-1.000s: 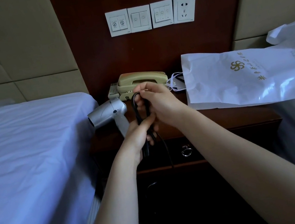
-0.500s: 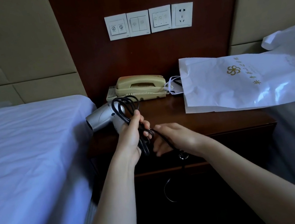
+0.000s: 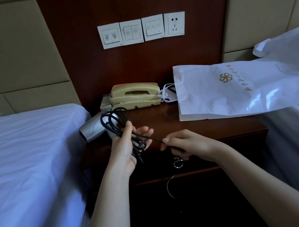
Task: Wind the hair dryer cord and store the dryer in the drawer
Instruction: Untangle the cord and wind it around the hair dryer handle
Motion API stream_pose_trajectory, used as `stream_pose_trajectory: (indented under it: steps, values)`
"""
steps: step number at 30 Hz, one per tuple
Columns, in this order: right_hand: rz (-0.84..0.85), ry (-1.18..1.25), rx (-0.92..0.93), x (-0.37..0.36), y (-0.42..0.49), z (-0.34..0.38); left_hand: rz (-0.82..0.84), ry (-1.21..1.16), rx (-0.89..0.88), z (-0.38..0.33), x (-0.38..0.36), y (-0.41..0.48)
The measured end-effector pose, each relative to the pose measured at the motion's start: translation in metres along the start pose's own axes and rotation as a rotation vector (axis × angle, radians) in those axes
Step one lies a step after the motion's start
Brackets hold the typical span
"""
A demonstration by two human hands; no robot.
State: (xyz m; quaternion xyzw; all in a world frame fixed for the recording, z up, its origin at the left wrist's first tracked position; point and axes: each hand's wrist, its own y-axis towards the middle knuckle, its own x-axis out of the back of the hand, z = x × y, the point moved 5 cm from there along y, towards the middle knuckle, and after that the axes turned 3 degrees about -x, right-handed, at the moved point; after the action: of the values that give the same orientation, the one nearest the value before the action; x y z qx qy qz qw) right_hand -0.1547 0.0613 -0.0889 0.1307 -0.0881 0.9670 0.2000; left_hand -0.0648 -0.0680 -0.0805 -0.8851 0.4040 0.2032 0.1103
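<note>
Both bare forearms reach in from the near edge. The left hand (image 3: 124, 149), palm turned right, grips the coiled cord (image 3: 138, 144). The right hand (image 3: 187, 143), just right of it, pinches one strand.

Glossy wood nightstand (image 3: 197, 130); silvery plastic dryer (image 3: 92, 129); glossy plastic bag (image 3: 241, 93).

A gold pinwheel logo (image 3: 225, 77) is printed on the white bag (image 3: 213, 106), with 1 line of gold Chinese characters (image 3: 242, 79) beside it, too small to be read. 2 round icons are shown on the leftmost switch plate (image 3: 110, 36); their captions are illegible. Faint symbols on the second switch plate (image 3: 131, 32) and third switch plate (image 3: 153, 27) cannot be made out.
</note>
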Motion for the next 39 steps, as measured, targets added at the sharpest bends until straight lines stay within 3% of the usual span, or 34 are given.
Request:
stream_pose_trajectory:
  steps: [4,9,18,22,24,26,29,35,39]
  values:
    - [-0.042,0.089,0.073,-0.014,0.006,0.017,-0.048,0.209,-0.013,0.015,-0.014,0.001]
    - [-0.138,0.051,0.006,-0.023,0.015,0.021,-0.139,0.423,-0.038,0.018,-0.011,0.003]
    - [-0.305,0.088,0.008,-0.018,0.034,0.035,0.277,0.599,-0.133,0.019,-0.022,-0.005]
    - [-0.472,0.219,0.01,0.002,0.04,0.032,0.3,0.564,-0.078,0.016,-0.01,-0.005]
    - [-0.532,0.298,-0.001,0.014,0.039,0.026,0.194,0.536,-0.092,0.005,0.006,-0.001]
    - [-0.559,0.323,-0.031,0.022,0.036,0.019,-0.075,0.538,-0.159,-0.007,0.029,0.006]
    - [-0.558,0.381,-0.04,0.026,0.034,0.013,-0.464,0.754,-0.171,-0.013,0.058,0.013]
    - [-0.587,0.408,-0.078,0.038,0.024,0.002,-0.452,0.881,0.034,0.001,0.055,0.033]
    - [-0.59,0.45,-0.147,0.046,0.015,-0.009,-0.512,1.253,0.128,0.005,0.049,0.042]
